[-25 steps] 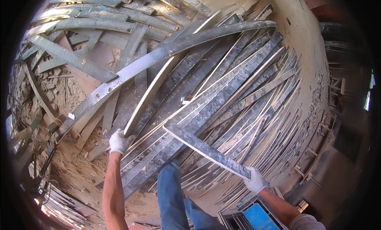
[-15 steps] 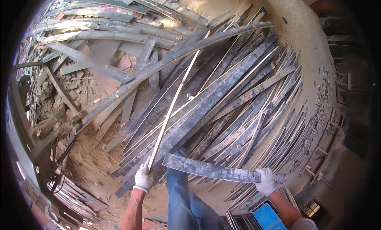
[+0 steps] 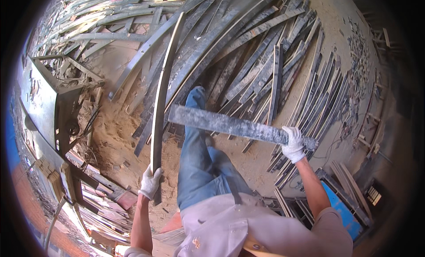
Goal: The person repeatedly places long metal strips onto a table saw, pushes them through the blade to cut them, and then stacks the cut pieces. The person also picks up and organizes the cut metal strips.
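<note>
At the bottom centre, the person's pale shirt (image 3: 212, 221) and blue jeans (image 3: 195, 155) fill the nearest space, with a bright blue panel (image 3: 343, 208) at the lower right. The shirt front has come into view since the earlier pictures.

Left of the jeans, the gloved left hand (image 3: 151, 182) is closed around a long, narrow strip (image 3: 164, 88), dark on its face and pale along its edge. It stands nearly upright in the frame, a short end jutting below the fist. A moment ago only its thin edge showed; now the dark face shows too. Whether its far tip touches anything, I cannot tell.

At centre right, the gloved right hand (image 3: 294, 144) is closed around a shorter, broader strip (image 3: 230, 124), grey and mottled with white. It lies nearly crosswise in front of the jeans, its right end poking past the glove and its left end just beside the long strip. It slanted more steeply at first. Both grips look firm, and I judge that each hand bears its own strip.

Beyond, sandy ground (image 3: 117, 144) opens left of centre, beside a pale metal frame (image 3: 42, 91) at the left edge. Farther up, a loose pile of dark strips (image 3: 252, 82) fans across the upper middle and right.
</note>
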`<state>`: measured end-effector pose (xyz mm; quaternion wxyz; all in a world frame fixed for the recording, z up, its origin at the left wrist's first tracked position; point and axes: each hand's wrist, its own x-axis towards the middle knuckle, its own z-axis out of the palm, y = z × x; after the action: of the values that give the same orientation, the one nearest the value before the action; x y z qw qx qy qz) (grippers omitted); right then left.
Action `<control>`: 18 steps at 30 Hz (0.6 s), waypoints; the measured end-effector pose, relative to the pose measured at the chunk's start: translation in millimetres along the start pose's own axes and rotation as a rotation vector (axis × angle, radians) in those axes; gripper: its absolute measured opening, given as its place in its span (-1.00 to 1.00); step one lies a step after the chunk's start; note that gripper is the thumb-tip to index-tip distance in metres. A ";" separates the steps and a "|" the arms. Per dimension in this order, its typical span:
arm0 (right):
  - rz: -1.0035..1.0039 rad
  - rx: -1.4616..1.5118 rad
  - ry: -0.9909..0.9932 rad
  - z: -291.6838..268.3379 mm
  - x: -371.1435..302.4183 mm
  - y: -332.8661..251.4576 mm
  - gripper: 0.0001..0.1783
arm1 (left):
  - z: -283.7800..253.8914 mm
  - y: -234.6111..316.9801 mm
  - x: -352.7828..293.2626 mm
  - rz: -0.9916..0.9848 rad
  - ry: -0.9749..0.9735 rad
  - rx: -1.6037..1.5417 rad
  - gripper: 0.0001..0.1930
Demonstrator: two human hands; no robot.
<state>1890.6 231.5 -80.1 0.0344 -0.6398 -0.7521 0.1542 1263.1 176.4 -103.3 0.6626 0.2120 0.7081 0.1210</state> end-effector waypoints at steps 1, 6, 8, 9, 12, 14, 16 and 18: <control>0.043 0.021 0.010 -12.7 -42.9 -14.7 -0.30 | 13.4 -5.6 -39.1 -0.029 -0.078 -0.172 -0.79; 0.237 0.250 -0.071 -75.7 -241.6 -73.5 -0.36 | 26.0 -45.4 -190.2 -0.046 -0.354 -0.334 -0.32; 0.251 0.309 -0.088 -92.4 -301.6 -95.4 -0.40 | 20.1 -67.4 -241.3 -0.084 -0.314 -0.377 -0.15; 0.253 0.325 -0.074 -100.1 -319.4 -107.2 -0.42 | 12.7 -79.0 -264.8 -0.061 -0.319 -0.354 -0.11; -0.013 0.179 0.013 -129.7 -358.8 -112.1 -0.43 | -14.9 -113.8 -319.2 -0.055 -0.289 -0.208 -0.05; -0.275 0.071 0.113 -150.0 -360.1 -113.5 -0.39 | -34.3 -133.9 -347.6 0.120 -0.272 -0.052 -0.08; -0.478 0.069 0.094 -183.5 -340.7 -142.9 -0.29 | -53.4 -152.0 -362.1 0.353 -0.244 0.233 -0.14; -0.668 -0.002 0.087 -194.8 -319.0 -169.2 -0.16 | -57.3 -156.6 -381.6 0.392 -0.302 0.220 -0.15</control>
<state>1835.1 -64.9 198.2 0.1145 -0.3642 -0.9182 0.1061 1196.7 -131.1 169.7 0.6975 0.4314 0.5556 0.1367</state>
